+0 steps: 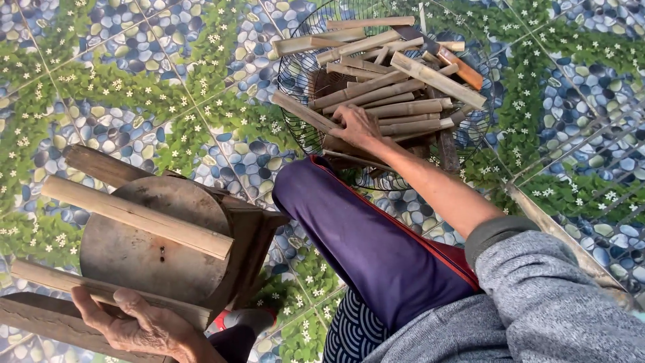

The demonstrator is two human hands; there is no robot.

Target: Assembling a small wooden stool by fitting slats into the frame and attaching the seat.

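A grey sleeve (pixel 537 302) is filling the lower right corner, nearest the camera, and beside it a knee in purple trousers (pixel 363 235) is jutting up over the tiled floor (pixel 134 81) with its pebble-and-leaf pattern. The right hand (pixel 356 126) is reaching out into a round black wire basket (pixel 295 74) heaped with short split bamboo pieces (pixel 403 101); its fingers are lying spread and curled down over the near end of the pile, touching several pieces, and it is not possible to tell whether any one piece is clamped between them. The left hand (pixel 144 329) is resting low at the left, its fingers wrapped around one bamboo length (pixel 101 290) lying along the lower edge of a round, worn wooden block (pixel 154 238). A second bamboo length (pixel 138 216) is lying across the top of that block, pale and smooth, cut square at its end. A blade with a brown wooden handle (pixel 457 64) is lying on the far side of the heap. The step in hand seems to be the picking of a piece from the basket; judging by the pile, the next move is calling for a firm closing on a single stick without dragging its neighbours. The pieces are looking dry, tan and rough-split
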